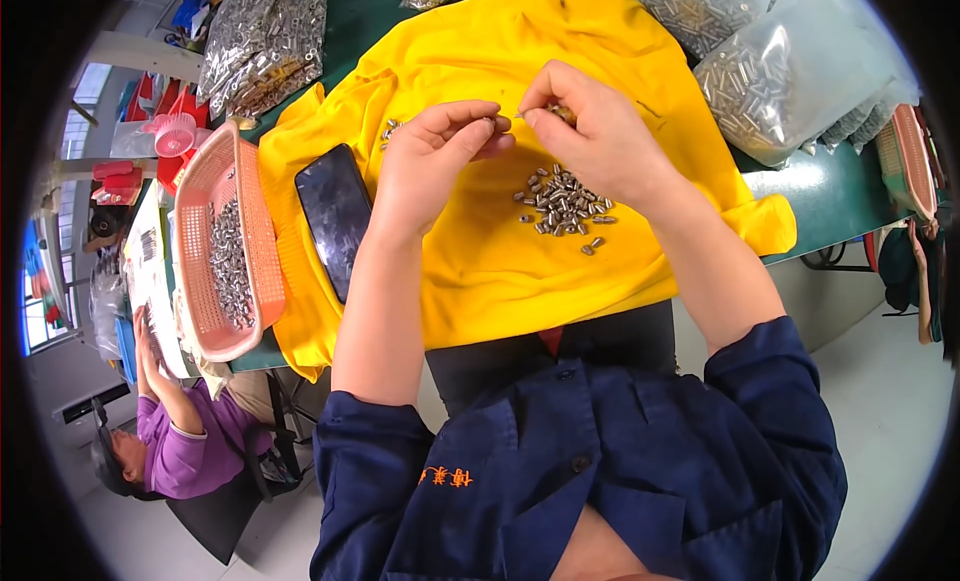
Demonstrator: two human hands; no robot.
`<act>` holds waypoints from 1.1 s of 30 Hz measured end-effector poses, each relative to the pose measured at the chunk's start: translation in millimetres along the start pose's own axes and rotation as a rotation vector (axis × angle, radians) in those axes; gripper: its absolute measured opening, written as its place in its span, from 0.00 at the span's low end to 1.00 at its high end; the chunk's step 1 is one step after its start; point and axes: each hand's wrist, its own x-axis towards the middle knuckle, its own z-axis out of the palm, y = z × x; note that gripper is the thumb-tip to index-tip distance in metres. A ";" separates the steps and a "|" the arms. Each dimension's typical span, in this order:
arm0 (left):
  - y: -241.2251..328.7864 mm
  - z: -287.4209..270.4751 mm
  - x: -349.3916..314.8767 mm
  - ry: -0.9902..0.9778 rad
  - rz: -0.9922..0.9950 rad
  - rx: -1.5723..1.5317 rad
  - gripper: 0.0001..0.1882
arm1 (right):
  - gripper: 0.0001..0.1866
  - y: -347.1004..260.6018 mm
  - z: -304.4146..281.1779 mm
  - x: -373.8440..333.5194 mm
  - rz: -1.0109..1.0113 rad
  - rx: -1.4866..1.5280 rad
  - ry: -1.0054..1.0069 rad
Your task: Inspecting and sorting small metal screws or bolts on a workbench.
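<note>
My left hand [433,153] is pinched closed above the yellow cloth [470,281]; only a speck of something metal shows between thumb and fingertips. Facing it, my right hand [595,131] pinches a tiny thin piece [520,114] at its fingertips. Several small metal parts [562,112] show under its curled fingers. A loose pile of short, silvery metal cylinders [565,203] lies on the cloth below the right hand. Partly hidden behind my left hand are a few more small metal parts [390,131].
A black phone [335,216] lies left on the cloth, beside a pink basket [262,251] of metal parts. Clear bags of metal parts [265,46], [750,81] stand far left and far right on the green table [830,196]. A person in purple [195,436] sits at left.
</note>
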 end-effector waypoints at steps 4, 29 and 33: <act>-11.4 -3.1 0.0 -0.072 -0.039 -0.398 0.09 | 0.05 -0.1 0.8 -0.7 -0.001 0.154 -0.031; -2.7 11.9 -4.7 0.033 0.078 0.039 0.06 | 0.05 7.1 -1.8 3.3 0.169 0.388 -0.088; 2.9 27.8 -19.2 -0.229 0.269 0.722 0.09 | 0.03 13.3 -16.6 6.0 0.192 0.440 0.033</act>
